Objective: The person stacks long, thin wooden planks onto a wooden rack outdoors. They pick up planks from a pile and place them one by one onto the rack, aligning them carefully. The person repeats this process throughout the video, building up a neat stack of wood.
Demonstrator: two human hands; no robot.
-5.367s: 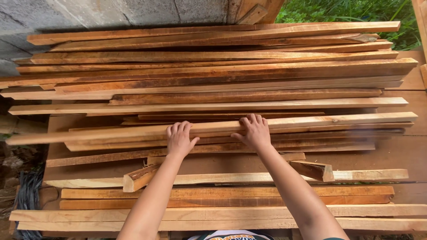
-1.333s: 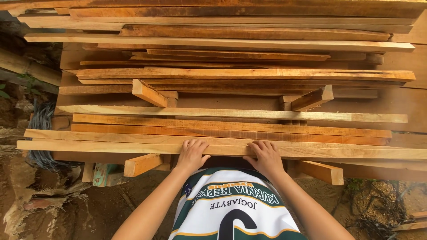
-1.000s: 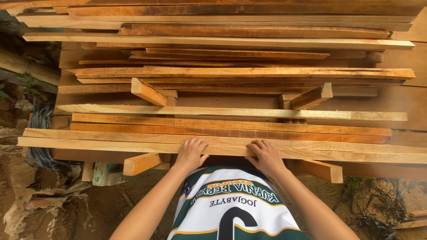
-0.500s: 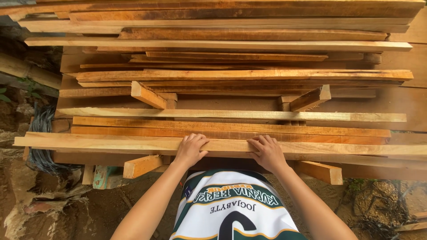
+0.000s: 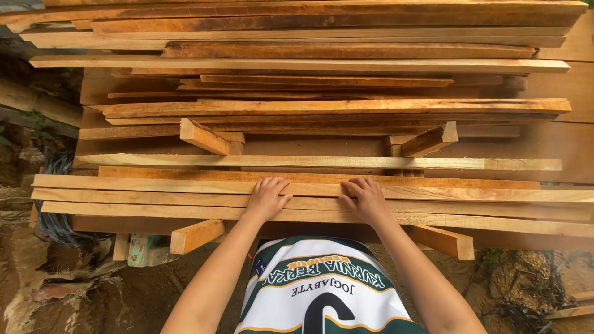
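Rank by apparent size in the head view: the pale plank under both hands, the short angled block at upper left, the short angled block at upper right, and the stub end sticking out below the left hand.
1. Pale plank, by far the largest.
2. Upper-left block, upper-right block and stub end look alike; the stub sits nearer the camera, so no ranking among them.

The left hand and right hand rest on the plank.

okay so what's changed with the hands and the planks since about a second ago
Little. Both hands, left hand and right hand, slid slightly up the near planks, fingers now reaching the second one. Those planks' left ends sit a touch further left. Both palms stay flat on top; the stack behind looks unmoved.
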